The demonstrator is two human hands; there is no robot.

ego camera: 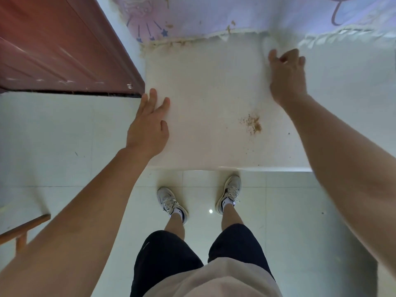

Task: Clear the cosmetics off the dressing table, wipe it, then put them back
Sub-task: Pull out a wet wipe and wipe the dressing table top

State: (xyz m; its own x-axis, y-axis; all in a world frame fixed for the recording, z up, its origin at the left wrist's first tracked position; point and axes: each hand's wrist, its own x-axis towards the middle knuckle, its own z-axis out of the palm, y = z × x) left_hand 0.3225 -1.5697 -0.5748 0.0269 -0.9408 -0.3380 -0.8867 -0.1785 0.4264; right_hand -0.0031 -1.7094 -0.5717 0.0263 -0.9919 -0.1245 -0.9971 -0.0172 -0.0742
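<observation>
The white dressing table (210, 146) fills the middle of the view, and no cosmetics show on it. A brown speckled stain (252, 124) marks its right front part. My left hand (147, 125) rests flat on the table's left edge with straight fingers. My right hand (287, 76) is at the back right of the top, fingers curled down on a pale, blurred white cloth (269, 42) that pokes out beyond the fingertips. Brown grime lines the back edge (171, 42) where the table meets the wall.
A dark red door (64, 50) stands close against the table's left side. A wooden chair part (23, 230) shows at the lower left. Behind the table is a wall with pastel drawings (150, 20). My feet (199, 198) stand on glossy white floor tiles in front.
</observation>
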